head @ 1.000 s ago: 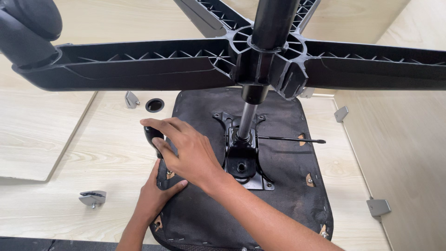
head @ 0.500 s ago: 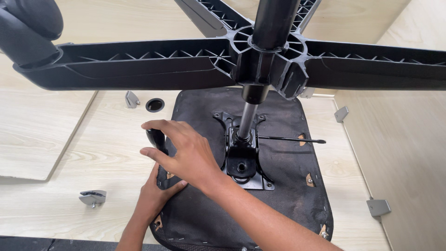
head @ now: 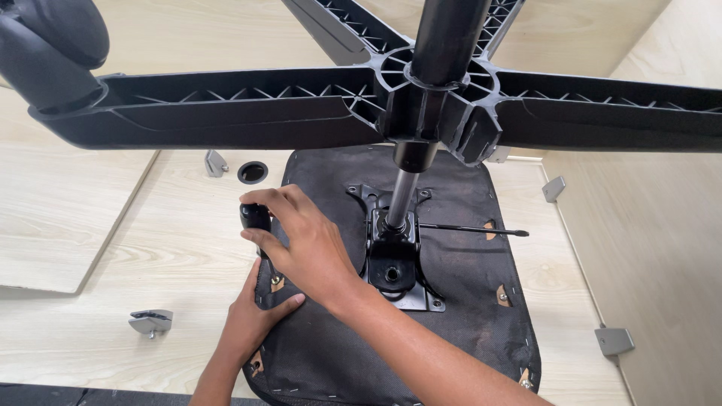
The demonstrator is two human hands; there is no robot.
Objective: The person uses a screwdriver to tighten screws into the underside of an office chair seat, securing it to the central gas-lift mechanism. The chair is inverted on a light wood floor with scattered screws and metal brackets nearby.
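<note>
Black screwdriver handle [head: 256, 219] stood upright in the right hand's [head: 304, 244] closed fingers; left hand [head: 252, 319] pressed flat below on the seat underside [head: 451, 331].

Illumination is bright, even and diffuse, apparently from overhead; the pale wood-grain table surface [head: 150, 248] is well exposed without burnt-out areas. Shadows are soft: a faint one lies under the right hand [head: 304, 244] and beneath the left hand [head: 252, 316] on the black fabric underside of the seat [head: 466, 301]. The large black plastic star-shaped chair base [head: 226, 105], close to the lens, reads slightly soft and shows mild sheen along its ribs. Wide-angle stretching bends lines toward the frame edges. Central detail is sharp; no motion blur is evident.
</note>
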